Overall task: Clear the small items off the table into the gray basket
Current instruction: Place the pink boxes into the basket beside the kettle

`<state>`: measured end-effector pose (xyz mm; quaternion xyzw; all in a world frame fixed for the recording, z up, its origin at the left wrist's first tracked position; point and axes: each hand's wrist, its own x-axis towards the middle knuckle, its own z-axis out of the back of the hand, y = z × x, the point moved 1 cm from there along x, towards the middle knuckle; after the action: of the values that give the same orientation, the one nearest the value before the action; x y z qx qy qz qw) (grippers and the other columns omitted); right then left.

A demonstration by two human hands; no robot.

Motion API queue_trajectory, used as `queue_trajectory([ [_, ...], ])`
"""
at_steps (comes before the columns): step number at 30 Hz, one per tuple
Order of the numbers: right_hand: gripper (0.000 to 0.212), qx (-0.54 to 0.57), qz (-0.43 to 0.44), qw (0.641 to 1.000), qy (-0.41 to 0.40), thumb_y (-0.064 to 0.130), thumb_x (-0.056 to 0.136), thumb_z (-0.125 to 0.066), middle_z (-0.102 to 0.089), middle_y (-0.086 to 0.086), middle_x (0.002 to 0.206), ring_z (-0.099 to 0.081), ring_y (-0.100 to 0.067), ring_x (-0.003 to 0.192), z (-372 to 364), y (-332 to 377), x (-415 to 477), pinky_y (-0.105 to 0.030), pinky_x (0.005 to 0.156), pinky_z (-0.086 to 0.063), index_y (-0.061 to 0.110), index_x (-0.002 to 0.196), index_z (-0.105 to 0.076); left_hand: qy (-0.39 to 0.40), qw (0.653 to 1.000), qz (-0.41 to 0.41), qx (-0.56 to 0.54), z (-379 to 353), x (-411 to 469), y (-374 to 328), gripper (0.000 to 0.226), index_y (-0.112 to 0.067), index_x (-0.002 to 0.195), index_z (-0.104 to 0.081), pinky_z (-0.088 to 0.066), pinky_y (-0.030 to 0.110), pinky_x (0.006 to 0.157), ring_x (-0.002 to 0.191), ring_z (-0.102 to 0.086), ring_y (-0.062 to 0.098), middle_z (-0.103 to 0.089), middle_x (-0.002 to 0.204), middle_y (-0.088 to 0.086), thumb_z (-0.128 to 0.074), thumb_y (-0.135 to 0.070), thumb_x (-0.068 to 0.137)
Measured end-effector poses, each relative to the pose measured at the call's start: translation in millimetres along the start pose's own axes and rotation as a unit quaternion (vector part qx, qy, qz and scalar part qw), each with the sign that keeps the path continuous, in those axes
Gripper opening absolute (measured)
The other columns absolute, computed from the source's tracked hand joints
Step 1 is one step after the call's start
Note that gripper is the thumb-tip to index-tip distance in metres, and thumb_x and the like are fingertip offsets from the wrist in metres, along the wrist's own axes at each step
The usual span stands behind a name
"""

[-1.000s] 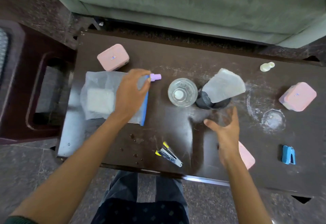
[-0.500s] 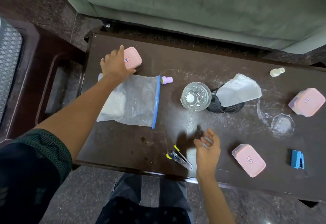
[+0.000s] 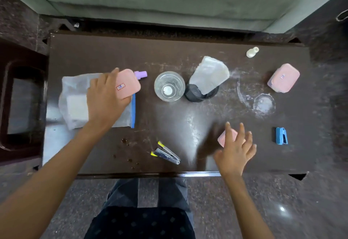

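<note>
My left hand (image 3: 105, 97) grips a pink lidded box (image 3: 127, 84) and holds it above a clear zip bag (image 3: 75, 99) at the table's left. My right hand (image 3: 235, 150) is spread open over a second pink box (image 3: 225, 137) near the front edge; I cannot tell if it touches. A third pink box (image 3: 284, 78) lies at the right. Other small items: a purple cap (image 3: 140, 74), a stapler (image 3: 165, 155), a blue punch (image 3: 281, 135), a small white bottle (image 3: 252, 52). No gray basket is clearly in view.
On the dark table (image 3: 169, 54) stand a glass tumbler (image 3: 169, 86) and a black mesh cup (image 3: 199, 94) holding a folded plastic bag. A clear glass lid (image 3: 263, 103) lies at the right. A sofa runs behind; a dark stool (image 3: 20, 107) stands left.
My left hand took the pink box from the table's back left and carried it right, over the zip bag. My right hand moved right, over the front pink box.
</note>
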<state>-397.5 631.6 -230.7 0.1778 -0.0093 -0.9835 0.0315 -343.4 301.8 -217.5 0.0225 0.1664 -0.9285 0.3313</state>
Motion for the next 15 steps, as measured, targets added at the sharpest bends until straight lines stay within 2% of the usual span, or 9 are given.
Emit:
queue_trajectory([
  [2, 0.095, -0.028, 0.002, 0.999, 0.045, 0.003, 0.066, -0.069, -0.012, -0.012, 0.156, -0.010, -0.042, 0.140, -6.9, -13.1, 8.3, -0.062, 0.109, -0.013, 0.033, 0.144, -0.023, 0.002, 1.000, 0.018, 0.006, -3.8, -6.6, -1.3, 0.073, -0.011, 0.138, -0.039, -0.039, 0.048, 0.091, 0.114, -0.049, 0.041, -0.055, 0.127, 0.019, -0.070, -0.028, 0.075],
  [4, 0.098, -0.052, 0.000, 0.996, 0.073, 0.004, 0.068, -0.068, -0.012, -0.015, 0.155, -0.014, -0.043, 0.139, -12.4, -19.9, 13.3, -0.064, 0.108, -0.016, 0.037, 0.144, -0.016, -0.007, 1.000, 0.016, 0.020, -3.5, -9.5, -2.8, 0.073, -0.011, 0.137, -0.039, -0.040, 0.049, 0.088, 0.111, -0.049, 0.043, -0.055, 0.125, 0.019, -0.071, -0.029, 0.075],
  [7, 0.095, -0.087, 0.004, 0.994, 0.072, 0.008, 0.072, -0.066, -0.030, -0.016, 0.146, -0.033, -0.041, 0.128, -14.2, -23.7, 17.0, -0.060, 0.106, -0.020, 0.037, 0.145, -0.013, -0.024, 0.999, -0.007, 0.041, 0.6, -11.6, -9.9, 0.074, -0.008, 0.138, -0.038, -0.040, 0.051, 0.086, 0.108, -0.050, 0.045, -0.056, 0.124, 0.022, -0.072, -0.028, 0.075],
  [9, 0.089, -0.094, 0.012, 0.993, 0.068, 0.017, 0.075, -0.067, -0.044, -0.014, 0.134, -0.044, -0.038, 0.117, -6.6, -22.1, 17.6, -0.055, 0.105, -0.025, 0.032, 0.145, -0.014, -0.027, 0.998, -0.014, 0.048, 7.2, -12.7, -15.1, 0.076, -0.006, 0.138, -0.037, -0.040, 0.051, 0.084, 0.108, -0.050, 0.045, -0.055, 0.124, 0.023, -0.073, -0.028, 0.075],
  [12, 0.086, -0.038, 0.015, 0.997, 0.071, 0.028, 0.070, -0.072, -0.053, -0.012, 0.127, -0.049, -0.036, 0.112, 23.8, -9.0, 11.6, -0.049, 0.097, -0.034, 0.017, 0.140, -0.024, -0.024, 0.999, -0.003, 0.037, 25.3, -15.3, -22.3, 0.080, -0.005, 0.140, -0.036, -0.040, 0.051, 0.084, 0.107, -0.050, 0.044, -0.055, 0.124, 0.022, -0.073, -0.028, 0.073],
  [15, 0.075, 0.016, 0.081, 0.993, 0.081, 0.028, 0.064, -0.076, -0.058, -0.009, 0.118, -0.051, -0.034, 0.104, 65.5, 17.4, -7.1, -0.044, 0.085, -0.038, 0.012, 0.127, -0.039, -0.024, 1.000, 0.014, 0.013, 51.6, -22.5, -27.8, 0.084, -0.004, 0.141, -0.036, -0.040, 0.050, 0.086, 0.106, -0.052, 0.042, -0.057, 0.122, 0.021, -0.075, -0.030, 0.071],
])
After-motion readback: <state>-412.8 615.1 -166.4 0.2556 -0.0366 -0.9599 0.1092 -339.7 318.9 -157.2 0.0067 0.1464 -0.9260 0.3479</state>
